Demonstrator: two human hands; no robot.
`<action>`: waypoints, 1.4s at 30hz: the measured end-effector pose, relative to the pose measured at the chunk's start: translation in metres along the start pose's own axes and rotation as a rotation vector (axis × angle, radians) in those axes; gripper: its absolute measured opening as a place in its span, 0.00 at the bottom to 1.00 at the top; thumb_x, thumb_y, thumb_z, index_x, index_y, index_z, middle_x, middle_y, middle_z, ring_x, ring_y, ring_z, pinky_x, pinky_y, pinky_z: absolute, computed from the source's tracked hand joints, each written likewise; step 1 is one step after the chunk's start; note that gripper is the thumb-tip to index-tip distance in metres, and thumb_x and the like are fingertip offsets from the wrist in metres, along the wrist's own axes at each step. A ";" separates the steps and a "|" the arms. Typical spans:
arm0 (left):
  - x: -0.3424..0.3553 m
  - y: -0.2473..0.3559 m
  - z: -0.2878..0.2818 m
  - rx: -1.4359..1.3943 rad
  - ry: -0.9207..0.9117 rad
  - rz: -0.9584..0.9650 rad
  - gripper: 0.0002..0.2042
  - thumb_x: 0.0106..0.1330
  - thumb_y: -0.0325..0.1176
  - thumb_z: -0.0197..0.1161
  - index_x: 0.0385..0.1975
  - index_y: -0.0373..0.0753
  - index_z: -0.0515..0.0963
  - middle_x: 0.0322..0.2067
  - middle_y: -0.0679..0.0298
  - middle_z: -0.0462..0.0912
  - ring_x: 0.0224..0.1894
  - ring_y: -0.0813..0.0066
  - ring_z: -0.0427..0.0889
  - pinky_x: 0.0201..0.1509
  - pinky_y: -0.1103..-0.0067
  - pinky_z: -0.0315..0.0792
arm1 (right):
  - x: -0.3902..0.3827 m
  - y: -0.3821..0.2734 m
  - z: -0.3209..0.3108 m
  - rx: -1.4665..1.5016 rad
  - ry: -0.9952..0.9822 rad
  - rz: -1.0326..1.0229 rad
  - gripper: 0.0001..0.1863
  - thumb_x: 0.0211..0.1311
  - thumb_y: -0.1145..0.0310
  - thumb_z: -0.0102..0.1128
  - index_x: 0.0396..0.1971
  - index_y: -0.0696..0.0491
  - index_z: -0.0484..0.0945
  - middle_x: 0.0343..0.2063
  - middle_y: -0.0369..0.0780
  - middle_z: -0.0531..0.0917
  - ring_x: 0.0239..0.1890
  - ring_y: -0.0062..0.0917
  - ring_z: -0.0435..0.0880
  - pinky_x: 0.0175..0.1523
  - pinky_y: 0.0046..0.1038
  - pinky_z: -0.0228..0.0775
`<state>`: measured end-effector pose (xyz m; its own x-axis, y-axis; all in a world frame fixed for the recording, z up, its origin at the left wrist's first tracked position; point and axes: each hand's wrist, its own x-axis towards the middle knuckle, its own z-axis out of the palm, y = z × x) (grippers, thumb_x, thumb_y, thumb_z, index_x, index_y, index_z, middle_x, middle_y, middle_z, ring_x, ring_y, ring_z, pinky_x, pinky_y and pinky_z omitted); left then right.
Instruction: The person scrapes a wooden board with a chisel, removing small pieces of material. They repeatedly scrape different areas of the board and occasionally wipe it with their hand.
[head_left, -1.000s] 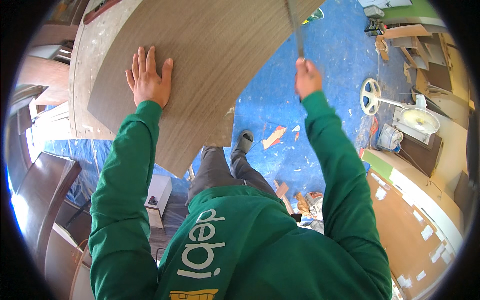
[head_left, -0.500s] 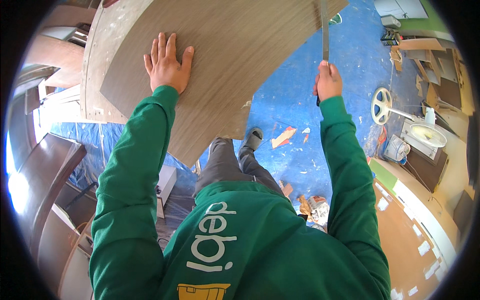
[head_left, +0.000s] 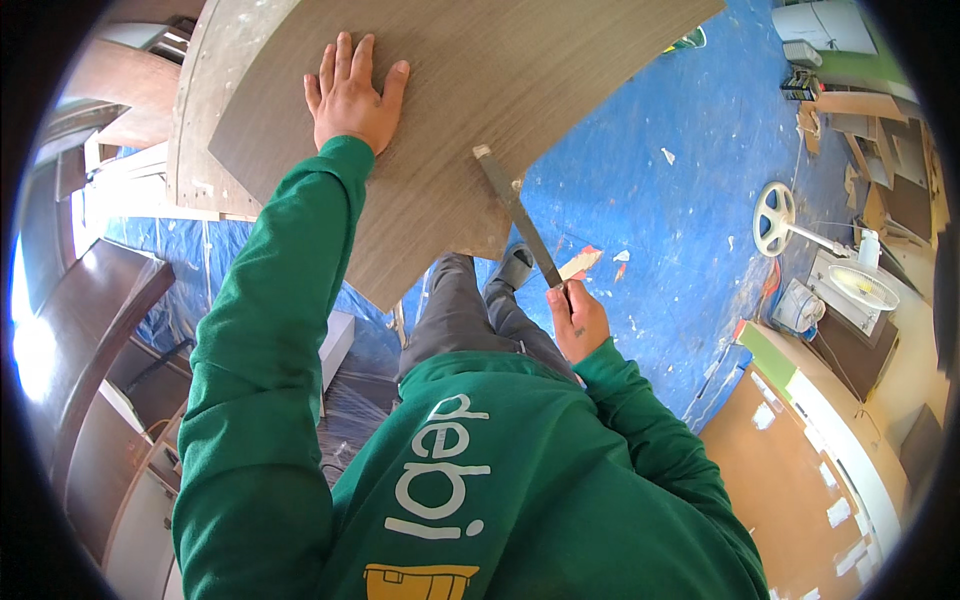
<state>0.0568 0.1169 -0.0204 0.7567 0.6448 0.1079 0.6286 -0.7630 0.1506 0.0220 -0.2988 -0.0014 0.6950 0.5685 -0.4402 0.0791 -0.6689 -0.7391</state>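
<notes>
A curved wood-grain panel [head_left: 440, 80] lies on a pale, scuffed board [head_left: 195, 110] at the top. My left hand [head_left: 352, 100] rests flat on the panel, fingers spread, holding nothing. My right hand [head_left: 576, 322] grips a long flat metal file [head_left: 520, 215] by its handle, low at the panel's right side. The file slants up-left, its tip over the panel near the curved right edge; whether it touches the edge I cannot tell.
Blue floor sheeting [head_left: 650, 170] with scraps lies below. At right are a white fan [head_left: 862, 287], stacked board offcuts [head_left: 880, 150] and a brown board with white patches [head_left: 780, 460]. At left stand dark wooden furniture pieces [head_left: 90, 330]. My legs [head_left: 450, 310] are under the panel.
My right hand has pulled down and left, bringing the file from upright at the upper right to a slant across the panel's lower edge. My left hand and the panel appear higher in view.
</notes>
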 end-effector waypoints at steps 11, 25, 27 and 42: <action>0.001 -0.001 0.002 0.006 0.001 -0.006 0.37 0.75 0.65 0.42 0.78 0.52 0.57 0.80 0.64 0.51 0.82 0.66 0.44 0.84 0.62 0.34 | 0.035 -0.006 0.001 0.054 0.139 0.022 0.18 0.79 0.57 0.51 0.35 0.57 0.71 0.22 0.52 0.78 0.28 0.54 0.79 0.32 0.46 0.68; -0.001 -0.002 0.004 -0.012 0.016 0.003 0.37 0.75 0.66 0.41 0.77 0.52 0.58 0.79 0.64 0.51 0.82 0.64 0.45 0.84 0.59 0.35 | 0.047 -0.011 -0.014 -0.038 0.108 0.013 0.20 0.79 0.53 0.50 0.35 0.57 0.72 0.22 0.50 0.78 0.27 0.52 0.79 0.32 0.45 0.68; -0.001 -0.002 0.004 -0.013 0.029 0.010 0.37 0.75 0.66 0.41 0.77 0.52 0.58 0.79 0.64 0.51 0.82 0.65 0.45 0.84 0.59 0.35 | 0.093 -0.008 -0.022 0.012 0.201 0.087 0.21 0.79 0.53 0.51 0.34 0.57 0.73 0.22 0.50 0.78 0.25 0.51 0.77 0.31 0.45 0.67; -0.001 -0.006 0.009 0.013 0.071 0.036 0.36 0.75 0.66 0.42 0.78 0.53 0.58 0.79 0.65 0.52 0.82 0.66 0.45 0.84 0.61 0.35 | 0.109 -0.028 -0.033 0.035 0.159 -0.011 0.19 0.78 0.54 0.51 0.34 0.55 0.71 0.21 0.52 0.77 0.27 0.55 0.79 0.31 0.48 0.67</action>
<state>0.0540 0.1206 -0.0302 0.7643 0.6184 0.1828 0.6039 -0.7858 0.1332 0.1190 -0.2339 -0.0116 0.7988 0.4911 -0.3476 0.0646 -0.6444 -0.7620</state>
